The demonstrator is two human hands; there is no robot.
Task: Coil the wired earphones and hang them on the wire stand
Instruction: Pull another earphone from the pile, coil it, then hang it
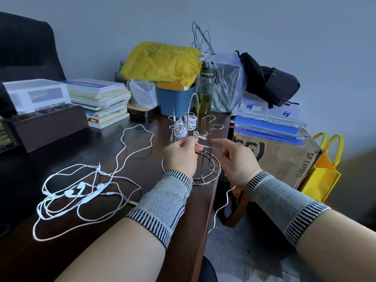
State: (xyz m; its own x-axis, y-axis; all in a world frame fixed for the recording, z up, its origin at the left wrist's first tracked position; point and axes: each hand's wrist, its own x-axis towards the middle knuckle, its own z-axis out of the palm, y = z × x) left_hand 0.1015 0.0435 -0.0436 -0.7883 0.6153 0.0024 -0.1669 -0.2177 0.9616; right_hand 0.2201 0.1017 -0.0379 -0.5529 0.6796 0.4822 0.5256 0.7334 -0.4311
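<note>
White cord (200, 143) is pinched in the left hand (180, 154) and the right hand (234, 157), close to the wire stand (205, 139). Two coils (184, 125) hang there. More earphones (81, 191) lie on the desk (114, 157). I think small, even loops hang best.

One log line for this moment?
left hand: pinching earphone cable | right hand: pinching it too | wire stand: coils hung
</note>
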